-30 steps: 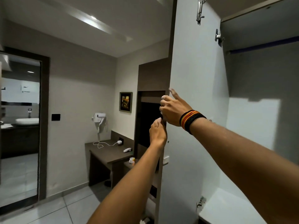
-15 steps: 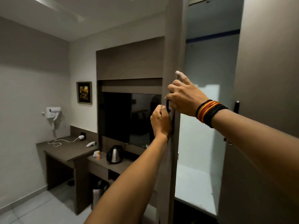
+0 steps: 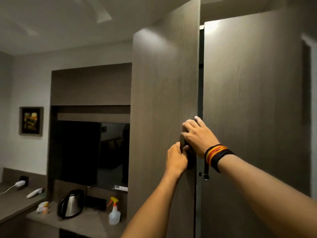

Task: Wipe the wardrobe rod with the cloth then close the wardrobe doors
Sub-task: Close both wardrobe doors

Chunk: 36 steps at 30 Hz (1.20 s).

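Two tall grey-brown wardrobe doors fill the middle and right. The left door (image 3: 164,100) stands almost flush with the right door (image 3: 252,100), with only a narrow dark gap between them. My left hand (image 3: 176,158) grips the left door's dark vertical handle (image 3: 182,141) from below. My right hand (image 3: 199,136), with coloured bands on the wrist, lies over the handle's top and the door's edge. The rod and the wardrobe's inside are hidden behind the doors. No cloth is in view.
Left of the wardrobe is a dark TV (image 3: 92,152) in a wall unit. A kettle (image 3: 71,205) and a spray bottle (image 3: 114,213) stand on the low shelf (image 3: 82,224) below. A desk (image 3: 15,198) with a cable and a framed picture (image 3: 30,121) lie farther left.
The left door has swung from wide open to nearly shut, covering the white interior and rod. Both hands stayed on its handle edge, and my view has turned to the right.
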Available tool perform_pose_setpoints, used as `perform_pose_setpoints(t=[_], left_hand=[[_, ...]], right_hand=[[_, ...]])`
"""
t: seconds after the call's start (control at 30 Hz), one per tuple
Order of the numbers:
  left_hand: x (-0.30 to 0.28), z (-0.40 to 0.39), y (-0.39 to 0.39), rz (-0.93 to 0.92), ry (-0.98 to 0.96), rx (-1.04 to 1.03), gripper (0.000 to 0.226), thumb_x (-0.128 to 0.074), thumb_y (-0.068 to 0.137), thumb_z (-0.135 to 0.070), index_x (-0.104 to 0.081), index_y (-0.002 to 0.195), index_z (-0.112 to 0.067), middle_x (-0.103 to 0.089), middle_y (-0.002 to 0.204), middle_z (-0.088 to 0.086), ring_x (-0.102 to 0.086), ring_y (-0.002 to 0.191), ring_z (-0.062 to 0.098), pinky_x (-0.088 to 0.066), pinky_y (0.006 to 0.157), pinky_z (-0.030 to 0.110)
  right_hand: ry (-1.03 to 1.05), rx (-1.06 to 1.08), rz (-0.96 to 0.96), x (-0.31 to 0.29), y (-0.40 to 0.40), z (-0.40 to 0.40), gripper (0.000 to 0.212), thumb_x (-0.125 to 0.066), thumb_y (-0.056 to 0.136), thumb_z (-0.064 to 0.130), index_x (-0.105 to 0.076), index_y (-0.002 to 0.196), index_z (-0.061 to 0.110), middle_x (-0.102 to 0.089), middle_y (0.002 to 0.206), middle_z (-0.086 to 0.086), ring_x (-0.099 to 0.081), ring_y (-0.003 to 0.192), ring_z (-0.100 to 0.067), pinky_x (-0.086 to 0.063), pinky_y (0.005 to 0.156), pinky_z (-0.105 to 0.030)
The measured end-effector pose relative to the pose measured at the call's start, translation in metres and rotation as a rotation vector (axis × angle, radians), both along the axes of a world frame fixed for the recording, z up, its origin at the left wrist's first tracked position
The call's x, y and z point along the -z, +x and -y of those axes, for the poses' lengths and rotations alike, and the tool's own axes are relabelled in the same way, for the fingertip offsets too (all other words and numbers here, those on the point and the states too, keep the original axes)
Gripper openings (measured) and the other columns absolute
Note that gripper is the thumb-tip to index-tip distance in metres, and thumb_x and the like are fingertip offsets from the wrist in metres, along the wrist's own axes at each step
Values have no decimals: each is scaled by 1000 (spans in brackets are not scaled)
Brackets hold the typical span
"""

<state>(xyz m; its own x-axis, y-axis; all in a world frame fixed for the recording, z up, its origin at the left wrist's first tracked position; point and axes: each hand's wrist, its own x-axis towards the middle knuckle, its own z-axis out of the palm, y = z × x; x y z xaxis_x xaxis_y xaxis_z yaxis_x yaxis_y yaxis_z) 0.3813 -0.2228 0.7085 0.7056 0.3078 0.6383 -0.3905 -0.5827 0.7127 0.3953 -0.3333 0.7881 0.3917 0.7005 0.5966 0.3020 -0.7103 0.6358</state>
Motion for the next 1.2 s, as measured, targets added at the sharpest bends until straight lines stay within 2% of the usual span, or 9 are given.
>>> perform_pose_setpoints(t=[0.07,0.13,0.3,0.4,0.7,0.87,1.03,1.13,1.2], left_hand=[[-1,6,17,-13,-14,9,19,-53,98,-16,-55,80,-10,-66,84,10,-62,77,29,-51,65,43],[0,9,23,-29,-22,-33,22,-51,97,-9,-52,75,-14,-63,81,8,-57,75,25,-42,62,36],[-4,19,59,-8,-29,-38,18,-55,101,-21,-67,89,-15,-68,86,4,-59,78,18,-39,63,26],[-1,23,81,1,-38,-34,17,-57,100,-23,-71,96,-16,-68,85,0,-60,77,16,-37,55,21],[4,27,125,52,-53,-20,11,-57,101,-20,-66,94,-19,-68,87,0,-63,78,17,-41,58,22],[1,27,138,62,-31,-34,12,-58,100,-22,-69,99,-16,-67,91,-1,-55,79,11,-30,53,17],[4,28,144,78,-25,-31,12,-59,100,-21,-69,96,-15,-64,84,-4,-60,77,15,-30,52,15],[-1,25,139,35,-9,-38,11,-59,99,-22,-70,97,-17,-67,86,-2,-66,84,19,-29,51,14],[-5,22,129,42,98,-110,12,-60,98,-26,-69,100,-20,-69,95,-1,-67,92,20,-35,60,20]], right_hand=[[78,39,11,2,17,5,51,-53,95,23,-50,144,10,-28,161,-16,-19,152,-34,-16,123,-56],[116,58,1,4,23,9,62,-47,98,20,-27,156,7,-10,168,-14,-5,155,-31,-12,123,-56],[108,148,-31,-2,55,22,74,-47,99,19,-6,160,10,8,169,-9,6,156,-27,-9,123,-58],[126,175,-31,2,72,24,77,-49,99,21,-4,160,10,9,169,-9,6,156,-27,-8,123,-58],[195,167,-27,14,115,24,80,-54,97,27,-7,159,8,5,169,-11,1,156,-26,-6,123,-58],[244,166,-30,21,131,25,83,-58,95,31,-11,159,8,1,169,-11,-3,156,-25,-7,123,-58],[276,154,-45,25,141,26,83,-56,96,31,-7,159,9,3,169,-8,0,156,-23,-5,122,-61],[309,151,-93,26,138,20,83,-54,97,26,-2,159,9,9,169,-8,5,156,-22,-3,122,-62],[386,99,-141,28,133,18,82,-54,94,16,-4,160,10,9,169,-6,6,156,-23,-1,122,-62]])
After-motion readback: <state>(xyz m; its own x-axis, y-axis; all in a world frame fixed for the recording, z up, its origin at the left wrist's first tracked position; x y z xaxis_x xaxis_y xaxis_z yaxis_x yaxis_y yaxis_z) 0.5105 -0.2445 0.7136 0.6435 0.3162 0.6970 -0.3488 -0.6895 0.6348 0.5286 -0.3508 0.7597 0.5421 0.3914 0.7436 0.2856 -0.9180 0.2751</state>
